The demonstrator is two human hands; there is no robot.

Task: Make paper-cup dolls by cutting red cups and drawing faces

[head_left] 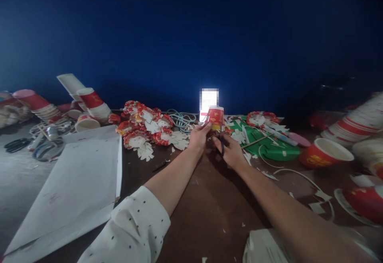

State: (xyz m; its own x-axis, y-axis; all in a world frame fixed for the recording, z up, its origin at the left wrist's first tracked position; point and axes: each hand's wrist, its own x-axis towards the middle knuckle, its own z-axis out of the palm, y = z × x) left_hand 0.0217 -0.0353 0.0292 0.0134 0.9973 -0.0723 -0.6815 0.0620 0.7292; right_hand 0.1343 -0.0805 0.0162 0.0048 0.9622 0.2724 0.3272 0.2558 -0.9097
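A red paper cup (216, 115) with a yellow star and a yellow band is held up in front of me, above the brown table. My left hand (200, 136) is closed on its left side. My right hand (230, 148) is closed around the dark handles of a pair of scissors (222, 139), whose blades point up against the cup's wall. To the left of my hands lie red and white cut-paper pieces (146, 125) in a heap. A green sheet (269, 145) strewn with paper scraps lies to the right.
Stacked paper cups (97, 105) lean at the back left, near tangled cables. A large white board (80, 175) covers the left side. At right are a red cup (326, 153), a stack of cups (356, 119) and white cord. A bright pixelated rectangle (208, 97) stands behind the held cup.
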